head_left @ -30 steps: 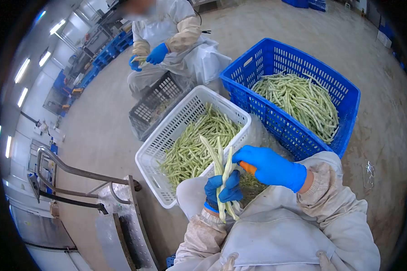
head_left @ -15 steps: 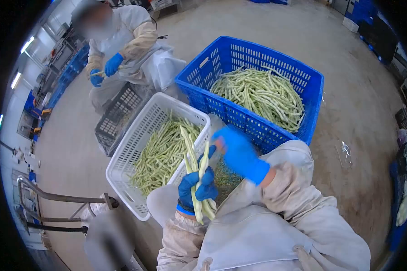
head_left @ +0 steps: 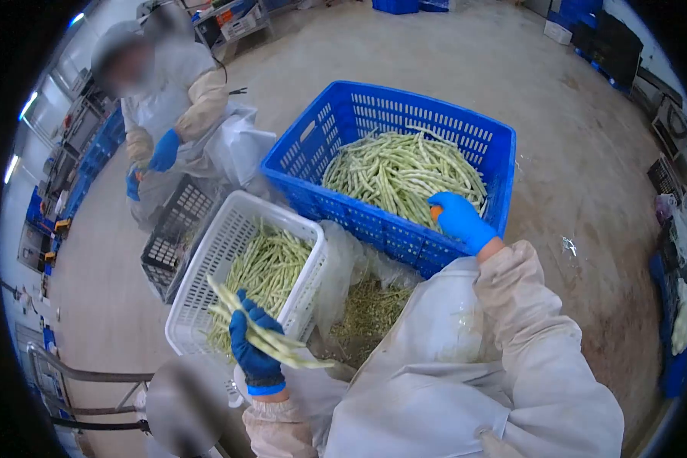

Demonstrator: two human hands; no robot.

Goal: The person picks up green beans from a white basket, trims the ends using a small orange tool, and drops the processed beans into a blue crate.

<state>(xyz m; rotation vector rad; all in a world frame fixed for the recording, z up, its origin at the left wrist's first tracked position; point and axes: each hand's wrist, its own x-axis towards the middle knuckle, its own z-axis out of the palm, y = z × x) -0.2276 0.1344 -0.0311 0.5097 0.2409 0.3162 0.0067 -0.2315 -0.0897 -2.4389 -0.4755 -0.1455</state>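
Observation:
My left hand, in a blue glove, is closed around a few long pale green beans. It holds them slanted over the near edge of the white crate, which contains more green beans. My right hand, gloved too, reaches over the near side of the blue crate, fingers down at the heap of green beans. A small orange thing shows at its fingertips; I cannot tell what these fingers hold.
Bean trimmings lie between the crates and my lap, beside clear plastic. A co-worker in blue gloves sits behind a dark crate at left. A metal-framed cart stands at lower left.
My right hand has moved from beside the held beans out to the blue crate's heap. My left hand has shifted left, tipping its beans toward the white crate. The whole view has also shifted.

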